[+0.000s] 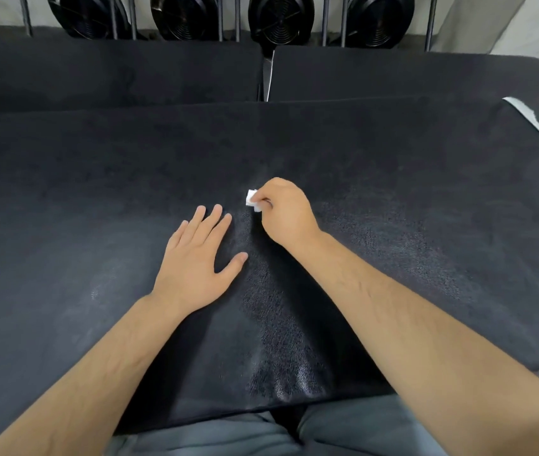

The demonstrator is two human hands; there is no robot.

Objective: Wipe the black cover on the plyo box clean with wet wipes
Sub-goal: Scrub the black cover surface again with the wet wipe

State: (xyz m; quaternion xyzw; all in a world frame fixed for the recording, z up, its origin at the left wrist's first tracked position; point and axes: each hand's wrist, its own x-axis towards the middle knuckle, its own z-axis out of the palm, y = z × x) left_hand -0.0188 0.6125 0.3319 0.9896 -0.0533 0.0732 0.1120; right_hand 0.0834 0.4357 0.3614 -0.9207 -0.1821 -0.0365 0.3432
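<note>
I count one white wipe (252, 199), pinched in my right grip (286, 212) on the cover (393, 192), just toward 12 o'clock of centre. My left grip (195, 255) lies flat on the cover, fingers straight, at the wipe's 7 o'clock. Four black discs (281, 19) line the 12 o'clock edge.

Left hand (195, 258), right hand (284, 215): two. Wet wipe (252, 199): one. Black covers (97, 192): three. Round black discs (184, 16): four.

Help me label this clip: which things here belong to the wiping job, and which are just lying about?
Belongs to the job: black cover; wet wipe, pinched by right hand; left hand, flat on the cover.
Just lying about: two black pads behind; round black discs at the back.
</note>
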